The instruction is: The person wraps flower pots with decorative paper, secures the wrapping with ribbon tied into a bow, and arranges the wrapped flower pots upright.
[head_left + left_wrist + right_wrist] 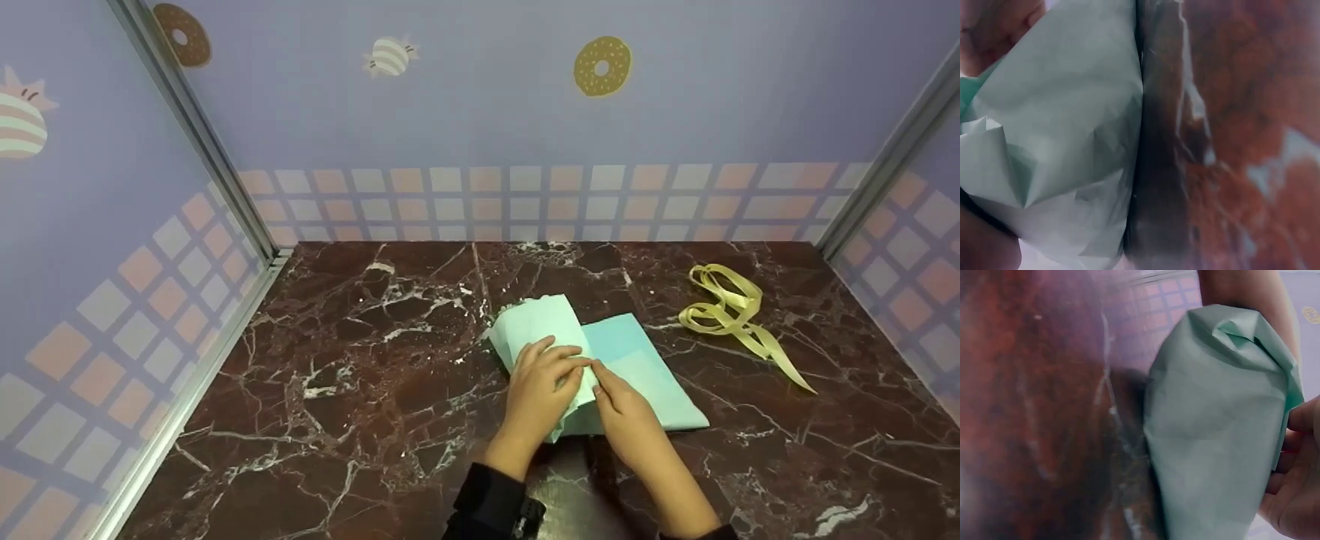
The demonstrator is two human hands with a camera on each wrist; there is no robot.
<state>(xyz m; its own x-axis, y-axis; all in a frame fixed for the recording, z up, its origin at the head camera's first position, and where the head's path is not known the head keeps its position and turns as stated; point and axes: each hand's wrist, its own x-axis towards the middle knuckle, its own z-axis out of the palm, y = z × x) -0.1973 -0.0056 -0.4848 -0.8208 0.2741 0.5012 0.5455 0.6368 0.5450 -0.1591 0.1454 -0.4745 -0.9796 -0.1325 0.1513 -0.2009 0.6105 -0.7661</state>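
A pale mint-green paper bundle (541, 316) lies on the dark marbled table, narrower toward the person and with a small pale fringe at its far left edge. My left hand (540, 386) rests on top of the bundle, fingers extended across the paper. At the bundle's right side my right hand (628, 416) pinches the paper edge between thumb and fingers. Crumpled folds of the wrapping paper (1067, 107) show in the left wrist view. From the right wrist view, the paper (1213, 416) forms a rounded, folded end. What it wraps is mostly hidden.
Beside and partly under the bundle, blue-and-mint paper (660, 386) spreads to the right. A looped yellow ribbon (739, 311) lies at the right on the marble table (360, 420). White specks dot the surface left of the bundle. Patterned panels (480, 112) wall the back and sides.
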